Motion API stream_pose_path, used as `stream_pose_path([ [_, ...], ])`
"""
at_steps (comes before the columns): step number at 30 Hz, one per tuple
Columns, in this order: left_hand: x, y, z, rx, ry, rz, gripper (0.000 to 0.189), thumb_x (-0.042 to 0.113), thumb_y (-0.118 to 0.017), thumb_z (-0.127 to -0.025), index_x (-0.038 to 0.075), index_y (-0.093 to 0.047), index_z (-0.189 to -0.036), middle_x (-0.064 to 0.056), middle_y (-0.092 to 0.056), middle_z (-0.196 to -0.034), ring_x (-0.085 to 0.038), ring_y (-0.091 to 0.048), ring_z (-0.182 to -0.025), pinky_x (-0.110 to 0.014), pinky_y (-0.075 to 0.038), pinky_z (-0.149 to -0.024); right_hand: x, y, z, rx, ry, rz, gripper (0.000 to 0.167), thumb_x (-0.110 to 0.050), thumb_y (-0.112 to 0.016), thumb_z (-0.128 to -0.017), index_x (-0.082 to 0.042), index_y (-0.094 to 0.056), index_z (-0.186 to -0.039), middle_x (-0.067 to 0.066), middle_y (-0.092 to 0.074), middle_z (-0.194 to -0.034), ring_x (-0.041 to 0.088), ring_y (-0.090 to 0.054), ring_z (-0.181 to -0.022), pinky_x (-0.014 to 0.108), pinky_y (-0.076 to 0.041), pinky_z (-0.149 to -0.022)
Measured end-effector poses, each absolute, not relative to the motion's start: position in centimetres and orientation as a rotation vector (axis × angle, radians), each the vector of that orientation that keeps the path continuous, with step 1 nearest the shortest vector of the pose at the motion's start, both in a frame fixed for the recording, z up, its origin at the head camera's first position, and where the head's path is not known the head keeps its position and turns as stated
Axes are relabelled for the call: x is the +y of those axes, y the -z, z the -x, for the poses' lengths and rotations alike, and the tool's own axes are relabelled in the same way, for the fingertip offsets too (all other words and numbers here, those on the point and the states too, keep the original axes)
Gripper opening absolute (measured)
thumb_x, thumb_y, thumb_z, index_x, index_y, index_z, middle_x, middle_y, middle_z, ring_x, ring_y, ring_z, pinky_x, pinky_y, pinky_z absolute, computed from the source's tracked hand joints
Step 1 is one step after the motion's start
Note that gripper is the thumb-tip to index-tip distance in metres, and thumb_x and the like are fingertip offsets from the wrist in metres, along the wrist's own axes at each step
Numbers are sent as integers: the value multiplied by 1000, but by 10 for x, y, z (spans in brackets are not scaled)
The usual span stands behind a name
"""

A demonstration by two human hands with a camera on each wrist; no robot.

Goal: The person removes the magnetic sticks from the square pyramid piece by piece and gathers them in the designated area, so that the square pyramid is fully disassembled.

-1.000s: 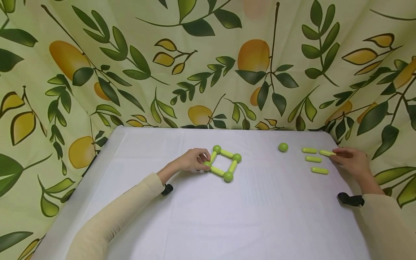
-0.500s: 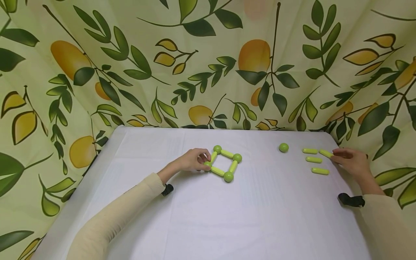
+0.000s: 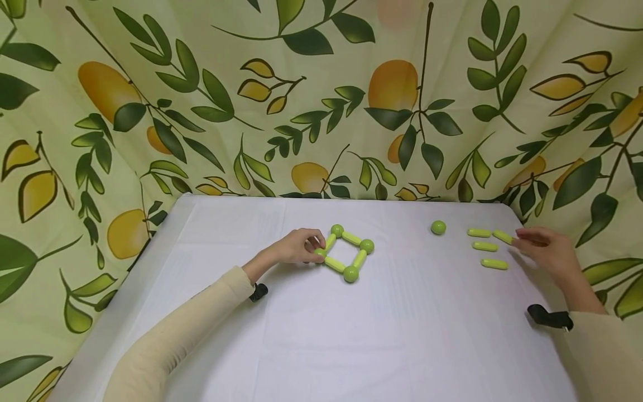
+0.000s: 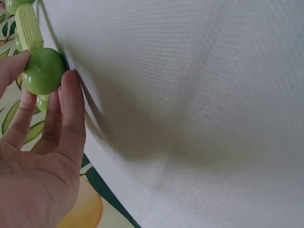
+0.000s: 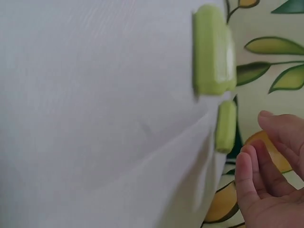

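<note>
A square of green balls joined by light green rods [image 3: 336, 264] lies on the white-covered table. My left hand [image 3: 297, 245] pinches the ball at its left corner; in the left wrist view that glossy green ball [image 4: 43, 72] sits between thumb and fingertips, a ribbed rod [image 4: 28, 28] joined to it. On the right, my right hand [image 3: 545, 249] is just beside a loose rod [image 3: 503, 237], which lies slanted. In the right wrist view the thumb and fingers of the right hand [image 5: 270, 175] are apart, with nothing between them.
Three more loose rods lie to the left of the right hand, among them a front rod [image 3: 494, 264]. A single green ball [image 3: 438, 227] stands near the table's back edge. A leaf-and-fruit patterned curtain [image 3: 321, 100] rises behind the white tablecloth [image 3: 321, 346].
The loose rod by my right hand has turned to a steeper slant, and that hand has let go and drawn slightly right. The square's front corner has shifted slightly.
</note>
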State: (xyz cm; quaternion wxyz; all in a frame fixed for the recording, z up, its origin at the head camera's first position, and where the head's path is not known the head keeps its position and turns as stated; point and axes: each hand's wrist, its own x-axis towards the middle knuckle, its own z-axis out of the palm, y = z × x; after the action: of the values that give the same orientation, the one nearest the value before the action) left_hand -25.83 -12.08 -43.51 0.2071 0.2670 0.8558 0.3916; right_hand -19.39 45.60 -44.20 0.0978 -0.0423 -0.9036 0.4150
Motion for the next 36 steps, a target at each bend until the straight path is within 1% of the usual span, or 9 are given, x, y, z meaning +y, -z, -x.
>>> stream_pose_path([
  [5, -123, 434, 258, 2404, -1059, -762, 23, 5, -80, -88, 8, -65, -105, -7, -65, -108, -19, -65, -94, -29, -57, -75, 436, 435, 194, -2628, -1267, 33, 36, -16, -75, -95, 5, -65, -123, -27, -64, -99, -14, -57, -87, 5, -44, -71],
  [9, -125, 433, 258, 2423, -1034, -787, 23, 4, -79, -88, 8, -66, -106, -6, -66, -108, -18, -64, -95, -30, -54, -83, 412, 429, 198, -2603, -1358, -115, 31, -10, -75, -95, 3, -67, -121, -14, -70, -104, -7, -62, -89, 7, -47, -74],
  [13, -128, 433, 258, 2412, -1039, -781, 22, 0, -76, -88, 8, -66, -107, -5, -65, -109, -18, -64, -96, -31, -53, -87, 386, 429, 209, -2615, -1413, -229, 34, -8, -76, -94, 7, -65, -122, -6, -71, -107, -1, -65, -90, 11, -50, -75],
  [19, -132, 431, 258, 2396, -1048, -770, 22, -4, -72, -88, 8, -65, -106, -6, -64, -111, -21, -64, -101, -32, -53, -90, 345, 433, 225, -2667, -1510, -466, 34, -7, -74, -95, 11, -64, -122, 19, -69, -116, 4, -67, -95, 15, -52, -80],
  [21, -133, 431, 259, 2387, -1052, -774, 22, -5, -72, -88, 8, -65, -105, -7, -64, -112, -22, -64, -102, -32, -52, -90, 331, 434, 229, -2683, -1547, -536, 33, -5, -74, -94, 10, -65, -121, 24, -68, -116, 7, -68, -97, 16, -52, -82],
  [23, -133, 430, 259, 2375, -1057, -790, 22, -6, -71, -88, 7, -65, -105, -7, -64, -112, -22, -64, -103, -33, -52, -91, 319, 437, 232, -2698, -1578, -599, 32, -4, -74, -94, 10, -65, -120, 26, -67, -116, 12, -69, -99, 18, -53, -83],
  [27, -133, 430, 260, 2347, -1073, -832, 22, -8, -70, -88, 5, -64, -106, -9, -65, -113, -25, -64, -105, -34, -52, -93, 297, 443, 236, -2735, -1640, -641, 30, -5, -75, -93, 8, -67, -119, 24, -68, -115, 19, -68, -101, 20, -53, -83],
  [32, -134, 430, 261, 2346, -1069, -852, 23, -8, -69, -88, 3, -64, -109, -11, -65, -115, -27, -63, -108, -36, -51, -96, 275, 446, 239, -2756, -1690, -663, 29, -6, -75, -94, 7, -67, -118, 23, -67, -117, 22, -67, -104, 24, -54, -83],
  [36, -133, 432, 261, 2380, -1064, -792, 23, 2, -73, -92, 5, -63, -112, -9, -64, -117, -26, -62, -109, -35, -50, -96, 258, 445, 241, -2764, -1727, -659, 30, -8, -75, -94, 7, -67, -119, 22, -67, -118, 23, -67, -105, 27, -55, -82],
])
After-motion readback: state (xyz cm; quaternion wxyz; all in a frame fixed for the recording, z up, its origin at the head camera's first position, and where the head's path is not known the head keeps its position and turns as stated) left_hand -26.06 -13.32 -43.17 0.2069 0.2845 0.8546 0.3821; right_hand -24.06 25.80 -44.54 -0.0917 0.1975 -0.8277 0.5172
